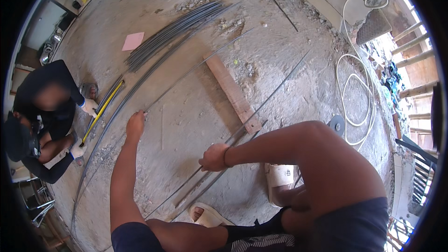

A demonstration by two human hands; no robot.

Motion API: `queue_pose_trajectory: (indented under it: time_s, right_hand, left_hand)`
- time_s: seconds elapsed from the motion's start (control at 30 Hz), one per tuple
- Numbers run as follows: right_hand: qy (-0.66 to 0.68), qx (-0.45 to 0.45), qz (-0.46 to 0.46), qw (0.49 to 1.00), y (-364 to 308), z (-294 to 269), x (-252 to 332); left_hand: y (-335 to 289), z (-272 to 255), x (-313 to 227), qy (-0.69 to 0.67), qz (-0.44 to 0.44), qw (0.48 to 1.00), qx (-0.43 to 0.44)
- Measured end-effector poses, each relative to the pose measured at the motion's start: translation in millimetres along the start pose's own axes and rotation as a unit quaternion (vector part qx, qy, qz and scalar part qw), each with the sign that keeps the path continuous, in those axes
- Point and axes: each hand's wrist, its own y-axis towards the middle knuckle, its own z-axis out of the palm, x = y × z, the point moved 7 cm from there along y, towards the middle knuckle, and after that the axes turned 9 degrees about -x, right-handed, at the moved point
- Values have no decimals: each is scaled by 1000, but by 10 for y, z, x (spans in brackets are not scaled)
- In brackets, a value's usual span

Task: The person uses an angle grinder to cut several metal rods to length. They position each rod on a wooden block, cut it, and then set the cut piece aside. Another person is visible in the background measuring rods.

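Over the near floor (184, 121), right hand (215, 157) is clamped round a thin rod (283, 81) crossing a wooden plank (228, 86), left hand (136, 124) fingers closed on a second rod (175, 83) farther left; both probably light, springy, best gripped mid-length.

Down-left of the wooden plank (231, 91) the right hand (213, 157) totally hides the bit of rod (268, 98) inside it, and that bluish jumble (394, 80) way right of the plank's too small to ID.
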Motion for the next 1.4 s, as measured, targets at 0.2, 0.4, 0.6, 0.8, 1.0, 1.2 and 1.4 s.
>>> queue_pose_trajectory:
  time_s: [0.2,0.4,0.6,0.8,1.0,1.2,1.4]
  right_hand:
    - [-70,-5,29,997,-455,-758,-479]
    - [-141,0,61,988,-1161,-1332,-1251]
    - [-164,-104,137,971,-1429,-1120,-1824]
    - [-150,-210,182,949,-1145,-972,-2323]
    - [-253,-96,13,963,-1108,-548,-2877]
    - [-238,-244,-120,932,-1349,-575,-3495]
    - [-309,-197,-70,928,-1228,-660,-3551]
  left_hand:
    - [245,-84,-1270,-115,28,993,-21]
    - [749,-112,-2462,-182,75,980,8]
    - [899,78,-2762,-132,71,988,18]
    - [1083,358,-2663,-123,65,990,31]
    - [604,203,-2563,-221,115,964,-92]
    - [-781,762,-2357,-99,195,935,280]
    - [-1424,867,-1889,-195,114,931,288]
